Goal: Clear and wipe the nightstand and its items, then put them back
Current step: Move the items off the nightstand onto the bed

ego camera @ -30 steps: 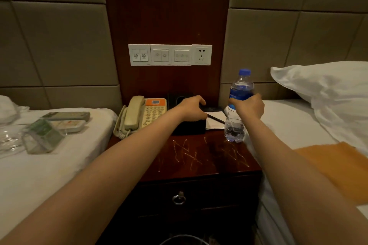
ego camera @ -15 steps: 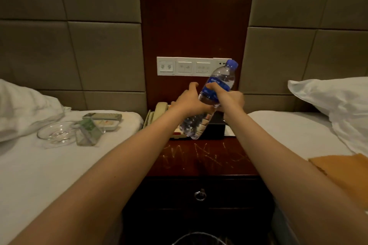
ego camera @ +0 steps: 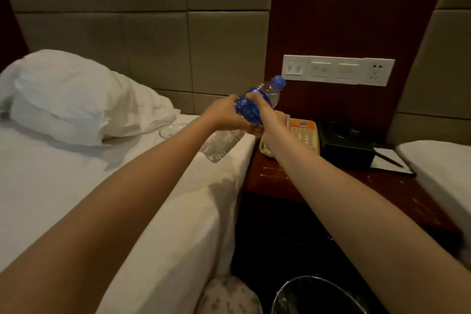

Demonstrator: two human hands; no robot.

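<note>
Head view: the left hand (ego camera: 226, 115) and the right hand (ego camera: 266, 121) both have fingers clamped round the tilted water bottle (ego camera: 245, 107), held above the bed (ego camera: 76, 173) edge, just beside the counter (ego camera: 280, 181) with the telephone (ego camera: 303, 134).

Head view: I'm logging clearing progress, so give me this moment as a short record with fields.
held item: water bottle, tilted, blue cap uppermost
left hand: grips the bottle
right hand: grips the bottle
bottle position: in the air, above the bed's edge
on nightstand: telephone, black box, notepad with pen
</note>
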